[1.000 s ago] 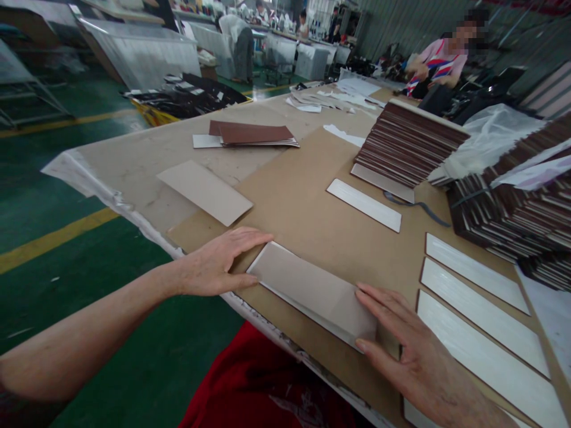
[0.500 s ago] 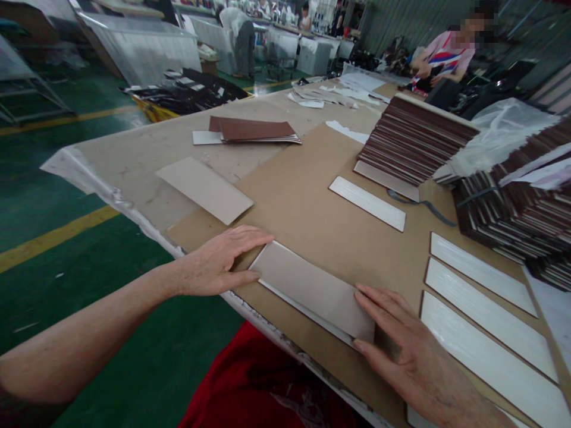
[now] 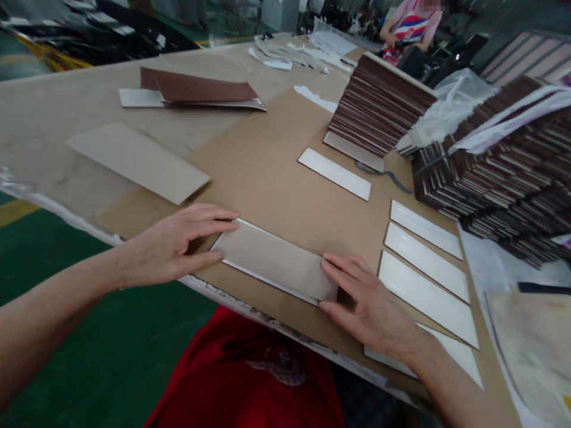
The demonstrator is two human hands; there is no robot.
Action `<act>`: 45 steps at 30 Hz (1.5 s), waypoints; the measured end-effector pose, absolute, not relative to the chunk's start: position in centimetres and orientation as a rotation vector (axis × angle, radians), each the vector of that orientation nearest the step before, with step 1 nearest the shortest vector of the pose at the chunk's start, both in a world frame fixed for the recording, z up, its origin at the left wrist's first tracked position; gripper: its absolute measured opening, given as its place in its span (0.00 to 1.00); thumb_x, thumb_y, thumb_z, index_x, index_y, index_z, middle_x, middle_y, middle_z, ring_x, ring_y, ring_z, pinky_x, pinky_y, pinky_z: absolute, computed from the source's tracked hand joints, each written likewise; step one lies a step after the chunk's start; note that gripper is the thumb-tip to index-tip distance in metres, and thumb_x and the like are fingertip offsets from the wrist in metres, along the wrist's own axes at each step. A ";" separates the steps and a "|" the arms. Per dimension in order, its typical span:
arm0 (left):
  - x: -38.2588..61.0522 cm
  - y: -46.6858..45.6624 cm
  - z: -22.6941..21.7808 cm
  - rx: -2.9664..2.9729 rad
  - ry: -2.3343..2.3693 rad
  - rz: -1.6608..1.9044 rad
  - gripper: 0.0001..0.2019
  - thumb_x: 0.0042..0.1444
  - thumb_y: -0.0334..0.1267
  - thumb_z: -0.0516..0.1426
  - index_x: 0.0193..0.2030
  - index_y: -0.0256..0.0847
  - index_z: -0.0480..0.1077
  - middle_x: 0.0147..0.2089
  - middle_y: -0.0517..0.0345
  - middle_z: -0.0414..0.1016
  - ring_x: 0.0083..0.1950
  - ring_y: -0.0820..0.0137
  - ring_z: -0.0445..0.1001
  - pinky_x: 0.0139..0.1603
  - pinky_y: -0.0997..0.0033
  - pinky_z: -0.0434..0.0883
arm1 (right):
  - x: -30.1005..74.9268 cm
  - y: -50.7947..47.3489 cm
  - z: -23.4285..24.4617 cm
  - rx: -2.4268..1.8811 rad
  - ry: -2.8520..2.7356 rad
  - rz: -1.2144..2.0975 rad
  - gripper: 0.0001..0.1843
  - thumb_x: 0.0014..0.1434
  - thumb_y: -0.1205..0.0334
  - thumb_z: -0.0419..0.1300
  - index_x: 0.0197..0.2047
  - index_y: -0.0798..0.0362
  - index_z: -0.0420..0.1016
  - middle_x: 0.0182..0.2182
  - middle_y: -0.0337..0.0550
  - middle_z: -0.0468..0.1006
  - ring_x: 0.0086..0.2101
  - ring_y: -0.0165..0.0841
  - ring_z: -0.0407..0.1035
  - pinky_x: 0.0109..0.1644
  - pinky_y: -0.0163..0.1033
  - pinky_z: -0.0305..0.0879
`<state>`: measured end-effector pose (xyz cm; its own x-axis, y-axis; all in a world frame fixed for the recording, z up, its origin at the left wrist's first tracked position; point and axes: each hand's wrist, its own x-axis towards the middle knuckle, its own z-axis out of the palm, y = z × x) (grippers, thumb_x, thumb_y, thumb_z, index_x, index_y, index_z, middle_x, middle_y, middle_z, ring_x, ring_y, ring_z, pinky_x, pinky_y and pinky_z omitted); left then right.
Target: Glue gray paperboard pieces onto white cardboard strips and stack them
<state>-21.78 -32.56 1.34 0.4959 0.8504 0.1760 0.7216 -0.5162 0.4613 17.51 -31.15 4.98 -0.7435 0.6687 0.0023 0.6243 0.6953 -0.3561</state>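
Observation:
A flat beige rectangular board (image 3: 276, 261) lies over a white-faced strip, whose pale edge shows along the front and left. My left hand (image 3: 187, 244) grips its left end, thumb at the near corner and fingers at the far corner. Around the right end, my right hand (image 3: 361, 303) has its fingers on the far edge and its thumb on the near edge. Both hands keep the layered piece low against the brown sheet (image 3: 254, 160) on the table. Beyond my left hand rests a larger loose beige board (image 3: 138, 157).
White-faced strips (image 3: 428, 297) lie in a row on the right, with a single strip (image 3: 334, 173) farther back. Brown-edged boards stand in a stack (image 3: 379, 110) and in bundles (image 3: 499, 166). Brown pieces (image 3: 205, 89) lie back left. A person (image 3: 410, 30) sits beyond the table.
The beige board now covers more of the white strip, leaving a thinner, more even pale margin. Both hands stay at its ends. My view has turned right and down.

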 end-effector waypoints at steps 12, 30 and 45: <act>-21.2 -32.7 2.0 2.439 1.383 0.455 0.23 0.66 0.45 0.56 0.66 0.44 0.64 0.70 0.51 0.63 0.69 0.57 0.62 0.70 0.48 0.61 | 17.3 -32.1 5.2 -1.101 -2.823 0.526 0.30 0.69 0.54 0.59 0.70 0.57 0.63 0.68 0.57 0.64 0.66 0.48 0.56 0.70 0.61 0.57; -21.1 -32.6 2.1 2.591 1.348 0.475 0.22 0.63 0.42 0.56 0.62 0.42 0.68 0.69 0.47 0.61 0.72 0.50 0.55 0.72 0.42 0.55 | 16.3 -33.1 5.3 -1.127 -2.987 0.247 0.28 0.70 0.55 0.55 0.68 0.62 0.64 0.68 0.55 0.63 0.60 0.49 0.61 0.66 0.57 0.61; -17.8 -33.5 3.1 2.957 1.360 -0.002 0.38 0.55 0.72 0.53 0.63 0.47 0.71 0.55 0.39 0.74 0.58 0.40 0.71 0.71 0.26 0.43 | 14.0 -34.3 5.1 -1.215 -2.988 0.120 0.39 0.66 0.35 0.56 0.69 0.53 0.63 0.64 0.64 0.66 0.59 0.55 0.63 0.59 0.61 0.66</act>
<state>-17.77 -33.47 3.11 0.6520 0.7568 0.0459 0.7567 -0.6456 -0.1027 13.98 -34.35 5.13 -0.7133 0.6925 -0.1078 0.6989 0.7143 -0.0361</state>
